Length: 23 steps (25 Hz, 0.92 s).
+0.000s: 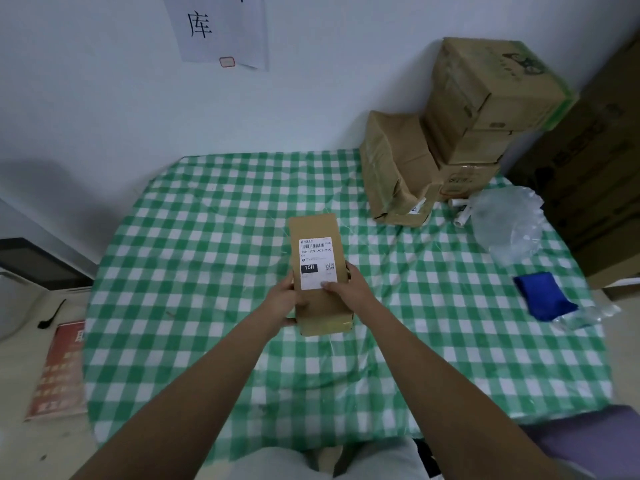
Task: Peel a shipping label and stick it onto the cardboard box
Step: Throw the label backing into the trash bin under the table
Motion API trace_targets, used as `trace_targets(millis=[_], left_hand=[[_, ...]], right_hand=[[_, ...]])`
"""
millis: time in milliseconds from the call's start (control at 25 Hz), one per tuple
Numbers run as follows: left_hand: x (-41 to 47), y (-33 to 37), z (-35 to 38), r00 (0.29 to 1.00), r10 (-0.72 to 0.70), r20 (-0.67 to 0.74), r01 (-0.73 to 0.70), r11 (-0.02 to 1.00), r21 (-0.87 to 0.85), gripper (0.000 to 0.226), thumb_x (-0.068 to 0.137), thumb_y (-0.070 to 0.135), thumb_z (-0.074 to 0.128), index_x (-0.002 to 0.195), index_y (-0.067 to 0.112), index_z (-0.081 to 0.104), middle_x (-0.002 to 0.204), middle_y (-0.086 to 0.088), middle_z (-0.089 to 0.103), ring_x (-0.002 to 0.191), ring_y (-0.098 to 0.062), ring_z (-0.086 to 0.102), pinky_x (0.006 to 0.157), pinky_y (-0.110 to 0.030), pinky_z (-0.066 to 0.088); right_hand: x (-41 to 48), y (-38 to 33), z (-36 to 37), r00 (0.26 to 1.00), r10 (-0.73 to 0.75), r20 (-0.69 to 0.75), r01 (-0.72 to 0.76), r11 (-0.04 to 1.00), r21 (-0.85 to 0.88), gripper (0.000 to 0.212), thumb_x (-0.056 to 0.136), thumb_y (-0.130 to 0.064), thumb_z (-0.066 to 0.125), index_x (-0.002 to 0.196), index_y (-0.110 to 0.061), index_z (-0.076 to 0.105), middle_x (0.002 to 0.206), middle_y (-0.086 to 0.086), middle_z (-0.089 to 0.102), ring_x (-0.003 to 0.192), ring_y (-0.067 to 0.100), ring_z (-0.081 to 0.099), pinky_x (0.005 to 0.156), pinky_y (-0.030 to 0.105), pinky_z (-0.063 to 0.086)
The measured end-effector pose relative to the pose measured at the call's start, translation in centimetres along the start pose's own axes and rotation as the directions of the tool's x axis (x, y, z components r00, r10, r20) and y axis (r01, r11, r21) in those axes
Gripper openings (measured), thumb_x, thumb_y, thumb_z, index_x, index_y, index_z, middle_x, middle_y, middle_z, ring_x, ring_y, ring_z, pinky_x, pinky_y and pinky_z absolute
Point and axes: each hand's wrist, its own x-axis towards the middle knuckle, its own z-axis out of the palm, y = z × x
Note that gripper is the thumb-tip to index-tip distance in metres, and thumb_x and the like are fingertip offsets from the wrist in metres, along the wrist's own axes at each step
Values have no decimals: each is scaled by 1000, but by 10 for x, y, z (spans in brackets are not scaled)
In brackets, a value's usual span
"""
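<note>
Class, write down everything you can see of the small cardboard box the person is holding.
The cardboard box is small, narrow, plain brown and closed, its long side running away from the person over the green checked tablecloth. A white shipping label with barcode and black "15H" block lies flat on its top. The left hand grips its left edge; the right hand holds its right side, thumb on the label's lower corner.

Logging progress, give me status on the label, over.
Left hand grips box. Right hand grips it too, thumb pressing label. Label on box. Path clear.
</note>
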Motion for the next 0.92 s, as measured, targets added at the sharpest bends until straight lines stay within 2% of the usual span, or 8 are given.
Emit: trace_targets(millis=[200, 320, 440, 520, 600, 720, 840, 920], left_hand=[[4, -11, -3, 999, -33, -6, 34, 998, 52, 80, 84, -16, 43, 141, 38, 44, 129, 7, 53, 124, -26, 51, 101, -53, 47], [11, -10, -4, 996, -72, -43, 73, 997, 12, 72, 85, -13, 46, 138, 36, 50, 131, 4, 56, 124, -24, 50, 97, -50, 49], [17, -7, -6, 993, -83, -80, 84, 996, 6, 63, 85, -5, 55, 136, 32, 54, 136, 0, 57, 125, -23, 49, 88, -44, 52], [14, -1, -6, 992, -72, -102, 74, 997, 14, 55, 86, -2, 55, 133, 26, 57, 129, -2, 60, 118, -20, 52, 87, -42, 52], [13, 6, -5, 987, -77, -140, 83, 996, 39, 39, 89, 2, 53, 121, 22, 64, 114, -3, 64, 107, -18, 56, 92, -44, 53], [9, 17, -6, 985, -91, -146, 103, 991, 81, 16, 91, 10, 54, 99, 15, 66, 105, -4, 64, 102, -19, 58, 92, -43, 52], [9, 31, -9, 986, -67, -155, 88, 987, 137, 23, 89, 8, 56, 111, 7, 64, 112, -7, 63, 103, -21, 56, 81, -40, 52], [7, 44, -12, 977, -44, -208, 74, 988, 137, 25, 88, 9, 58, 112, 4, 64, 116, -9, 64, 106, -23, 58, 80, -40, 54]], right_hand=[[-4, 17, -5, 997, 65, 37, -65, 998, -25, 80, 80, -6, 70, 148, -24, 31, 139, 2, 50, 123, 24, 49, 98, 36, 43], [-3, 15, -4, 997, 68, 25, -66, 995, -78, 82, 81, -10, 73, 149, -21, 29, 135, 0, 50, 126, 27, 48, 101, 38, 43], [-5, 12, -5, 994, 110, 11, -107, 982, -153, 78, 80, -19, 75, 146, -18, 34, 139, 8, 52, 123, 30, 52, 101, 46, 46], [-10, 7, -7, 986, 168, 12, -162, 965, -209, 66, 83, -26, 72, 140, -14, 40, 135, 10, 54, 120, 32, 54, 90, 46, 51], [-14, 3, -10, 970, 239, 37, -217, 929, -301, 61, 85, -35, 68, 136, -11, 43, 132, 11, 55, 116, 33, 56, 77, 45, 52], [-15, -7, -12, 973, 229, 30, -192, 873, -447, 53, 87, -35, 65, 129, -4, 52, 126, 14, 60, 110, 30, 61, 74, 37, 51], [-15, -25, -15, 981, 193, 31, -151, 851, -503, 43, 89, -26, 61, 124, -2, 55, 123, 15, 63, 100, 26, 63, 68, 32, 51], [-17, -37, -17, 981, 186, 49, -139, 862, -487, 43, 89, -25, 62, 125, -2, 54, 122, 15, 63, 96, 26, 62, 71, 35, 50]])
